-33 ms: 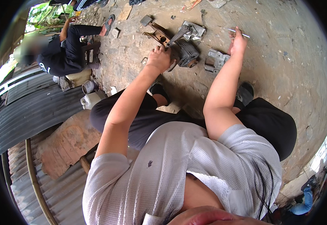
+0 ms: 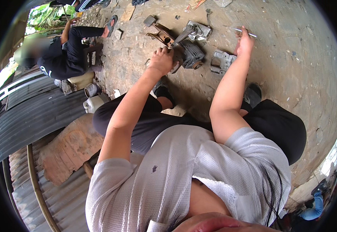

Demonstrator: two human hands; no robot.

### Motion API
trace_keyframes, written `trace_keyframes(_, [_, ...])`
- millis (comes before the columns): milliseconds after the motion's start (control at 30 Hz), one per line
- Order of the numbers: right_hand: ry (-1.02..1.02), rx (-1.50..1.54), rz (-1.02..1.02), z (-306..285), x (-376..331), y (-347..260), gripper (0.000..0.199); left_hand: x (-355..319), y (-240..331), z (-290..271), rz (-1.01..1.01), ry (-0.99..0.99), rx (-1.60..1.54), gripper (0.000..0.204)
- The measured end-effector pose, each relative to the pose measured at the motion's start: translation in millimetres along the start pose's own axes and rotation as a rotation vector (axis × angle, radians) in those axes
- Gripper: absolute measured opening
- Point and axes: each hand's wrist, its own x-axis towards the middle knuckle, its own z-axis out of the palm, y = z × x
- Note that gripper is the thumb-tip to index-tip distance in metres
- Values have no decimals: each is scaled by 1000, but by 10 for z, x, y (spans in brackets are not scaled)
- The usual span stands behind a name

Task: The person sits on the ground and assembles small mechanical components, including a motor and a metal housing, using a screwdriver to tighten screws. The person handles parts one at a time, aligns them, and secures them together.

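My left hand (image 2: pixel 162 60) curls over the near-left end of a dark, finned metal engine block (image 2: pixel 191 56) on the ground and grips it. Part of the block is hidden beneath my fingers. Out to the right, my right hand (image 2: pixel 245 43) is closed around a slim, silvery rod-like tool (image 2: pixel 236 29), held in the air with its thin end pointing left. Below that hand lies a grey cast metal cover (image 2: pixel 220 62). Beyond the block are a silvery metal plate (image 2: pixel 201 31) and a brown, open metal housing (image 2: pixel 162 34).
A flat grey block (image 2: pixel 150 20) lies past the housing. To the left, a person in dark clothes (image 2: pixel 66 58) sits on a low stool. A white plastic jug (image 2: pixel 97 104) and a small bucket (image 2: pixel 92 90) stand near corrugated sheets (image 2: pixel 40 120). My shoes (image 2: pixel 163 92) flank the work area.
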Motion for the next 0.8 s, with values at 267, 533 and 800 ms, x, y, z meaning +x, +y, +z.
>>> trace_keyframes(267, [-137,-207,83,127,-92,86,31,-35,-774,585,80,17,-62,77])
trace_keyframes(533, [-365,-547,152,191,-38,393,34,-136,-859,793,61,12,19,79])
trace_keyframes(800, [-288,-586,104,135,-117,287,43,-123,-282,437,-137,-135,53,74])
